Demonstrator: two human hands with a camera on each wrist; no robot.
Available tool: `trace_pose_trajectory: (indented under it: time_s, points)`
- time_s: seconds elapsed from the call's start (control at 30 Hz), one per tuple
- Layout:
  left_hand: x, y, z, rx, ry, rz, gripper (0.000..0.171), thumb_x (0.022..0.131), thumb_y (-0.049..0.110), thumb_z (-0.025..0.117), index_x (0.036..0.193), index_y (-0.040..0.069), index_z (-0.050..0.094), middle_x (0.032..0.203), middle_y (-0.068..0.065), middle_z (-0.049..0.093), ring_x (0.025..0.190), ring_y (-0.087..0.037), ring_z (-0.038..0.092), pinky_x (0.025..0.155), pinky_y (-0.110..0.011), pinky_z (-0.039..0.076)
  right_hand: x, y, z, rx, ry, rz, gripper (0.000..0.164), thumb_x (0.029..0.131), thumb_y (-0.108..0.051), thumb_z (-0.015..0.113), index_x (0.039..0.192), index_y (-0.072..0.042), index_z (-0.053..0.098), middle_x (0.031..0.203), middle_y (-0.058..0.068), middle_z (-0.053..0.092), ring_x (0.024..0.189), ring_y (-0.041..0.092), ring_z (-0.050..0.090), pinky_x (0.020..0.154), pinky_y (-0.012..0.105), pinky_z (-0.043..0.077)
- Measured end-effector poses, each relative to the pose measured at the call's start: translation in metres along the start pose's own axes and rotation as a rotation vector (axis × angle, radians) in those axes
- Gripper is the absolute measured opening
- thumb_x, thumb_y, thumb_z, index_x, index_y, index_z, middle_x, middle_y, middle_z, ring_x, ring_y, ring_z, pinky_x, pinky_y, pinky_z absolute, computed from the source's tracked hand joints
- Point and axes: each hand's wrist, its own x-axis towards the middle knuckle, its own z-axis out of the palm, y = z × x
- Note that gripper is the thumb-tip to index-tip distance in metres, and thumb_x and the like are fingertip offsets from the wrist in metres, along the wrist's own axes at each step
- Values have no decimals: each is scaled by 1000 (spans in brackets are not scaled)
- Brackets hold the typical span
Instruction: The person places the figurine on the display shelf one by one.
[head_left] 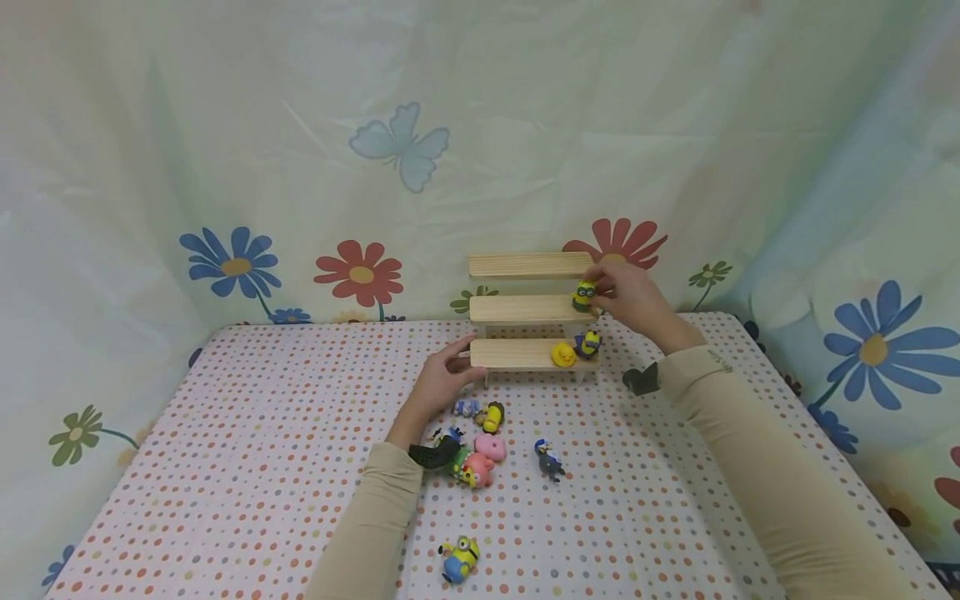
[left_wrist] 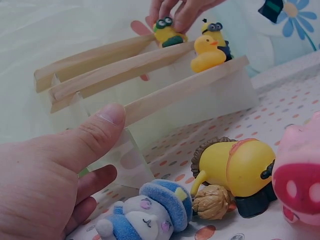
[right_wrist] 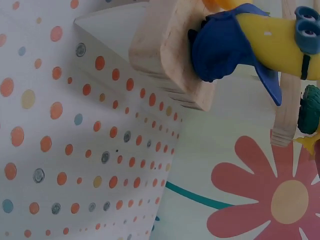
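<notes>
A three-step wooden display shelf [head_left: 517, 309] stands at the back of the table. At the right end of its middle step, my right hand [head_left: 637, 304] pinches a yellow minion figure with green clothing [head_left: 583, 296]. In the left wrist view that minion figure [left_wrist: 170, 34] touches or nearly touches the board. My left hand [head_left: 438, 382] grips the left end of the lowest step, its thumb [left_wrist: 107, 117] against the board. On the lowest step's right end sit a yellow rubber duck [head_left: 563, 355] and a minion with a blue cape [right_wrist: 225, 42]. The right wrist view leaves the right hand mostly out.
Several toys lie before the shelf: a blue-capped plush figure [left_wrist: 150, 215], a yellow minion [left_wrist: 235, 167] beside a walnut-like piece [left_wrist: 212, 202], and a pink pig [head_left: 490, 447]. A dark-blue figure [head_left: 549, 460] lies to the right, a blue-overalled minion [head_left: 459, 559] nearer the front.
</notes>
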Motion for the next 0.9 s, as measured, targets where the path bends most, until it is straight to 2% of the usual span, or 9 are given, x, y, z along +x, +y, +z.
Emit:
trace_pose_trajectory:
  time_s: [0.2, 0.37, 0.6, 0.73, 0.9]
  points:
    - [0, -1, -1, 1, 5, 6, 81, 77, 48, 74, 146, 20, 40, 138, -8, 53, 120, -24, 58, 93, -38, 52, 3, -4, 3, 6, -61, 25, 46, 83, -8, 74, 124, -2, 55, 119, 18, 59, 109, 36, 59, 91, 50, 51]
    - [0, 1, 0, -4, -1, -21, 78, 79, 43, 74, 146, 22, 40, 139, -7, 52, 121, -23, 57, 94, -39, 51, 5, -5, 8, -5, -102, 51, 45, 85, -10, 71, 127, -4, 56, 120, 17, 59, 108, 36, 59, 93, 50, 50]
    - [1, 3, 1, 16, -16, -44, 73, 84, 31, 72, 147, 18, 37, 139, -13, 51, 122, -27, 55, 95, -41, 51, 5, 1, 9, 96, -105, 101, 44, 89, -4, 64, 130, 0, 47, 127, 21, 55, 114, 38, 56, 96, 51, 47]
    - [1, 3, 0, 16, -17, -36, 73, 84, 33, 72, 147, 19, 38, 139, -12, 52, 122, -26, 56, 95, -40, 50, 5, 2, 6, 99, -113, 80, 41, 90, -1, 62, 128, 0, 50, 126, 22, 55, 117, 41, 55, 97, 52, 47]
    - [-1, 3, -1, 12, -4, -28, 76, 80, 42, 73, 146, 24, 40, 138, -8, 53, 122, -23, 56, 96, -40, 50, 3, 3, 4, 67, -116, 32, 43, 89, 1, 63, 130, -2, 53, 123, 20, 56, 116, 41, 55, 96, 52, 47]
